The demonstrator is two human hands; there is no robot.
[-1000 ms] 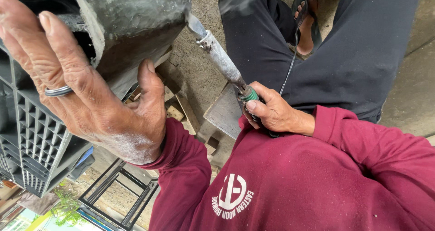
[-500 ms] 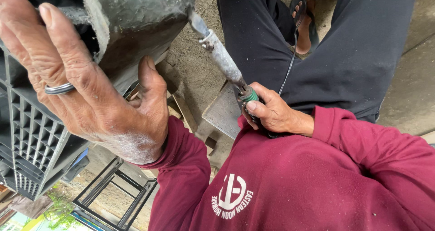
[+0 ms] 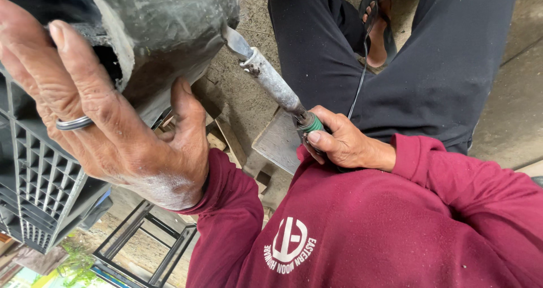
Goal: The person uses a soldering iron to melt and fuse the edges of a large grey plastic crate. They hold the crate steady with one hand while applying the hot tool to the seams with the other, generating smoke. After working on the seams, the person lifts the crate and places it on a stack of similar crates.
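Dark plastic piece (image 3: 169,33), grimy, held up at the upper left, against a black slatted crate (image 3: 34,209). Your left hand (image 3: 119,141) wraps its edge, ringed finger on top, thumb under. Your right hand (image 3: 345,144) is clenched on the green handle of a soldering iron (image 3: 271,81); its tip touches the piece's side. Work looks mid-way: no finished seam visible, contact spot hidden

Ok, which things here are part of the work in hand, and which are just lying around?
In use:
left hand gripping the dark plastic part
right hand holding the soldering iron, tip at that part

Lying about:
black crate
metal frame
wooden block
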